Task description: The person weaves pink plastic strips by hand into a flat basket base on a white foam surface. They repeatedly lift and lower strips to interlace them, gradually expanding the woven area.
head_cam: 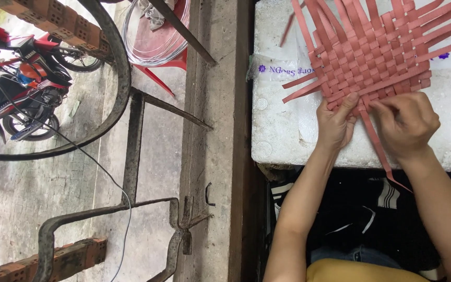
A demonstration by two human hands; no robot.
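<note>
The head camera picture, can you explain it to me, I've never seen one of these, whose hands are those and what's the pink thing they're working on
The picture comes from one camera worn on a person's head, looking down, so the two bare arms coming in from the bottom are that person's own. There is no machine here.

The left hand and the right hand are at the near edge of a flat woven mat made of pinkish-red strips. The left hand pinches the mat's edge. The right hand grips a loose strip that trails down past the edge of the surface.

The mat lies on a white foam block, which serves as the work surface. A clear plastic bag lies on it, by the mat.

To the left, beyond a concrete ledge and a dark metal railing, you see a paved yard with a parked motorbike and a red plastic chair.
</note>
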